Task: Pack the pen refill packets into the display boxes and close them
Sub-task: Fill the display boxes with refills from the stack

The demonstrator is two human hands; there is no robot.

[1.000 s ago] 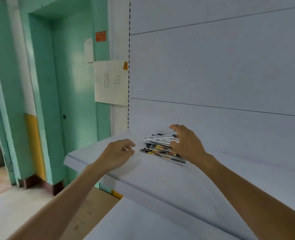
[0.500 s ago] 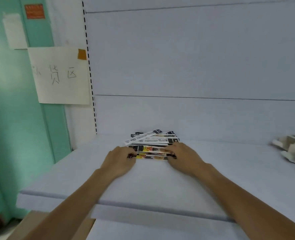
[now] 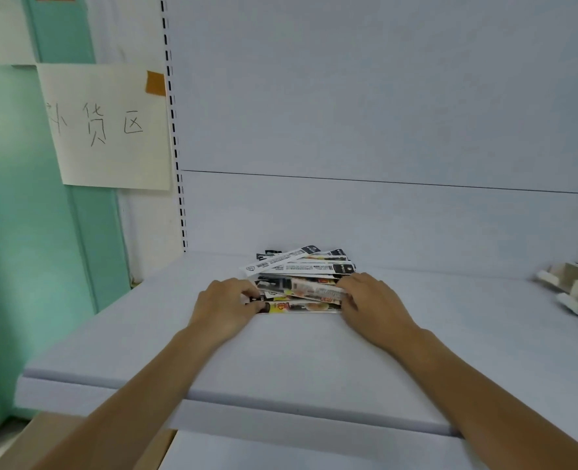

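On the shelf [image 3: 280, 361], left hand [image 3: 224, 305] fingers [image 3: 251, 296] pinch the packet stack [image 3: 301, 283] at its left end; right hand [image 3: 372, 303] fingers grip its right end.

a pale grey shelf [image 3: 314, 364] is backed by a plain grey panel [image 3: 382, 96], which is crossed by a thin dark seam [image 3: 382, 181]. a white upright [image 3: 175, 154] with dark slots is set at the panel's left edge. a handwritten paper sheet [image 3: 111, 147] is fixed beside it with orange tape [image 3: 155, 83], over a mint green wall [image 3: 26, 249]. a brown surface [image 3: 19, 446] is seen at the bottom left.
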